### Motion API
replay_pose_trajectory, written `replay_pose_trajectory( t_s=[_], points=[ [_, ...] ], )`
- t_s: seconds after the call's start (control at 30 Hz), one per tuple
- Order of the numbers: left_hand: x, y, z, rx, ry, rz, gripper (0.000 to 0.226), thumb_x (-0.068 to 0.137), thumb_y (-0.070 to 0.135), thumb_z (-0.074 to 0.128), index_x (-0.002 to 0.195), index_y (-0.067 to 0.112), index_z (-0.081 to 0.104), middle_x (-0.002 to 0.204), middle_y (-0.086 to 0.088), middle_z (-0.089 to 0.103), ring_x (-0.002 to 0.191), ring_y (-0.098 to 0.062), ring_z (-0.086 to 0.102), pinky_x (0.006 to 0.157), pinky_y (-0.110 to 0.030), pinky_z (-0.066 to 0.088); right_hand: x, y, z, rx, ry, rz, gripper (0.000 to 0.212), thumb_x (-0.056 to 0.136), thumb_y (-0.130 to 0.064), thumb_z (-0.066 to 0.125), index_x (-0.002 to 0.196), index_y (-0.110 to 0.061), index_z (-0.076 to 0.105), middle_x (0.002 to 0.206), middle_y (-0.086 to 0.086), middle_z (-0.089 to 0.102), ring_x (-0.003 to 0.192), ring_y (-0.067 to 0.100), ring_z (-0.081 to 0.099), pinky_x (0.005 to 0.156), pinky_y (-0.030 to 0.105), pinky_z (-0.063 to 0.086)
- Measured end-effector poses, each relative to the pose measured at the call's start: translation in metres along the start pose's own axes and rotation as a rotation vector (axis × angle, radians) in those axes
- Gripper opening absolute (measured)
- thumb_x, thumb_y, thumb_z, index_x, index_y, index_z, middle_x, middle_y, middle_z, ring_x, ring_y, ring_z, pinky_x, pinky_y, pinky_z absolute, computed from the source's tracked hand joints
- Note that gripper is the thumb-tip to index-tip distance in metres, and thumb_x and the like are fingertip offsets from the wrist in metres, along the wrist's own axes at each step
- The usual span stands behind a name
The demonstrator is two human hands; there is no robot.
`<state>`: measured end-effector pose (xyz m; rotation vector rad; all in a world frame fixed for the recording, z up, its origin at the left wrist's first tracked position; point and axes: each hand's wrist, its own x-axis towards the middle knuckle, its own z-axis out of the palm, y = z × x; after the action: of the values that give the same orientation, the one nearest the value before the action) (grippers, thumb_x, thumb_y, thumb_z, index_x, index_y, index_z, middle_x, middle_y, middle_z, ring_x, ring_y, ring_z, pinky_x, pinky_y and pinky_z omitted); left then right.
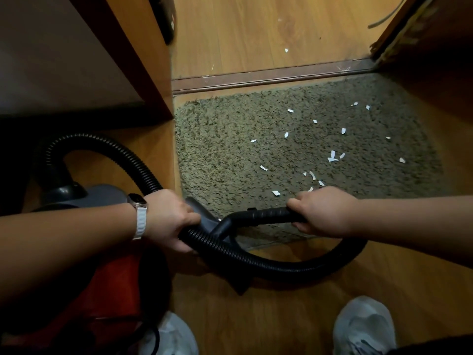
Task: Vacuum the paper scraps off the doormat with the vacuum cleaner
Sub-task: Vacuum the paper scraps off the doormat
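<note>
Doormat [225, 149]: shaggy and grey-green, it fills the middle and right of the frame on the wooden floor [281, 316], with its near edge just under both hands.
Vacuum cleaner [112, 285]: the red and grey body sits at lower left, off the mat.
Hose [281, 267]: black and ribbed, it arches up from the body at left, passes through the left grip, then loops low across the floor and back up behind the right grip.
Rigid tube [266, 215]: its long axis runs almost level across the frame, along the mat's near edge. Its free end bends down toward lower left, beside a dark wedge-shaped part [198, 207], probably the nozzle, which the hose half hides.
Left grip [169, 219]: the fingers are curled tight round the hose, beside the wedge.
Right grip [325, 213]: it is wrapped fully round the tube's right end.
Paper scraps [332, 157]: small and white, they are strewn over the mat's right half, above and right of the tube. The nearest lie just above the right grip, so the right hand is closer. The suction end points away from them, so it likely has to swing up and right onto the mat.
</note>
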<state>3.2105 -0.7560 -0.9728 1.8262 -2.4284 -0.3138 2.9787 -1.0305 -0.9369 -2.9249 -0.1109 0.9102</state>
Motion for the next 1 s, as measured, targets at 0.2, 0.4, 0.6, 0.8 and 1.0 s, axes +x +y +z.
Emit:
replay_pose_trajectory(
  t_s=[0.2,0.4,0.6,0.8,1.0],
  points=[
    [0.002,0.001,0.001,0.026,0.010,0.001,0.052,0.072,0.074,0.058,0.068,0.023,0.056,0.058,0.005,0.059,0.049,-0.022,0.060,0.043,-0.031,0.050,0.005,0.029,-0.009,0.029,0.071,0.076,0.032,0.094,-0.053,0.048,0.111,-0.026,0.052,0.098,-0.004,0.057,0.091,0.024,0.064,0.066,0.030,0.044],
    [0.002,-0.002,0.005,0.024,-0.014,-0.014,0.054,0.073,0.076,0.055,0.070,0.023,0.054,0.058,0.005,0.059,0.049,-0.023,0.059,0.044,-0.032,0.051,0.007,0.044,-0.007,0.097,0.132,0.109,0.026,0.089,-0.053,0.055,0.099,-0.028,0.053,0.085,-0.008,0.051,0.086,0.022,0.062,0.065,0.031,0.046],
    [0.005,-0.005,0.003,0.042,-0.004,-0.012,0.055,0.072,0.077,0.054,0.068,0.023,0.056,0.056,0.005,0.058,0.047,-0.023,0.059,0.041,-0.032,0.050,0.011,0.038,-0.003,0.136,0.119,0.110,0.027,0.087,-0.054,0.055,0.100,-0.030,0.055,0.088,-0.005,0.058,0.086,0.022,0.062,0.067,0.033,0.050],
    [0.005,-0.004,0.006,0.055,0.004,-0.020,0.055,0.074,0.077,0.053,0.068,0.022,0.055,0.058,0.005,0.059,0.049,-0.024,0.060,0.043,-0.033,0.051,0.008,0.055,-0.015,0.119,0.150,0.200,0.024,0.088,-0.053,0.057,0.099,-0.031,0.055,0.085,-0.006,0.058,0.085,0.022,0.063,0.062,0.029,0.039],
    [0.017,-0.009,0.003,0.067,0.041,-0.095,0.053,0.074,0.075,0.050,0.066,0.023,0.053,0.054,0.006,0.056,0.045,-0.022,0.058,0.042,-0.030,0.051,-0.001,0.090,-0.023,0.209,0.234,0.454,0.022,0.085,-0.050,0.062,0.090,-0.029,0.058,0.071,-0.006,0.059,0.068,0.022,0.058,0.054,0.028,0.040]
  ],
)
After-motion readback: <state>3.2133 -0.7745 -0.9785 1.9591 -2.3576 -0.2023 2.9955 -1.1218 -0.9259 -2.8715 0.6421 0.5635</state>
